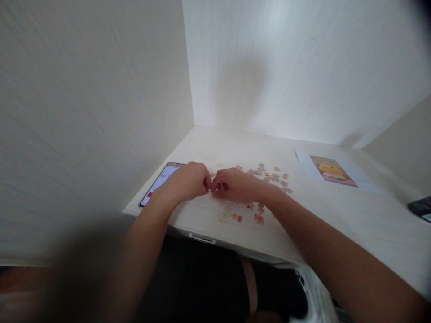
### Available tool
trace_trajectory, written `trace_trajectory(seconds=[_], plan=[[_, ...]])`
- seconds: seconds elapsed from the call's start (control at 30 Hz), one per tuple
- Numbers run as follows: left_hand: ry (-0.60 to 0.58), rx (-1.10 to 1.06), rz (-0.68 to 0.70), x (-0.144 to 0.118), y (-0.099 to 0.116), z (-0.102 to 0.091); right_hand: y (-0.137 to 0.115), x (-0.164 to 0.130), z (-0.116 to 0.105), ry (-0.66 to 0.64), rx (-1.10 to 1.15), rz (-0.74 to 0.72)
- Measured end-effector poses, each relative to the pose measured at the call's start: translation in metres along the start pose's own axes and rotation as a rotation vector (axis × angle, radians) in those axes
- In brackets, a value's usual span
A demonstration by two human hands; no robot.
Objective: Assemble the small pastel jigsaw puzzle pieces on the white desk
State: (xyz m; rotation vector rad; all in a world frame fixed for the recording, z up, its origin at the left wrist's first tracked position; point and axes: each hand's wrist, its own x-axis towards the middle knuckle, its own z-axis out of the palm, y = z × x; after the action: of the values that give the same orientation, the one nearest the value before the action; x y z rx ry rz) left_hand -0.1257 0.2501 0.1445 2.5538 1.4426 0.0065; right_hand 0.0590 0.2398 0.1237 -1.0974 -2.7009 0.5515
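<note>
My left hand (194, 180) and my right hand (235, 184) meet fingertip to fingertip low over the white desk. Both are closed in a pinch, and whatever lies between the fingers is hidden or too small to make out. Several loose jigsaw puzzle pieces (259, 219) in orange, pink and yellow lie scattered around and behind my right hand. A few orange pieces (213, 175) show just beyond the touching fingertips. Pale pieces (222, 218) lie nearer the front edge. My right hand and wrist cover part of the spread.
Under my left wrist, a phone (160, 181) showing a timer lies by the desk's left edge. A paper with a printed yellow picture (332, 171) rests at the right. Another dark device (420, 209) sits far right. White panels (286, 67) enclose the desk; a drawer handle (202, 238) is in front.
</note>
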Motion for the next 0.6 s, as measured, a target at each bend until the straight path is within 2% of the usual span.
trace_trajectory(seconds=[0.3, 0.47, 0.6], plan=[[-0.043, -0.064, 0.103, -0.005, -0.002, 0.001, 0.002, -0.005, -0.009, -0.015, 0.039, 0.108], [0.017, -0.033, 0.070, -0.006, 0.008, 0.006, 0.008, -0.004, -0.010, 0.118, -0.045, 0.121], [0.060, -0.039, 0.083, -0.004, 0.013, 0.012, 0.010, -0.005, -0.015, 0.070, -0.052, 0.089]])
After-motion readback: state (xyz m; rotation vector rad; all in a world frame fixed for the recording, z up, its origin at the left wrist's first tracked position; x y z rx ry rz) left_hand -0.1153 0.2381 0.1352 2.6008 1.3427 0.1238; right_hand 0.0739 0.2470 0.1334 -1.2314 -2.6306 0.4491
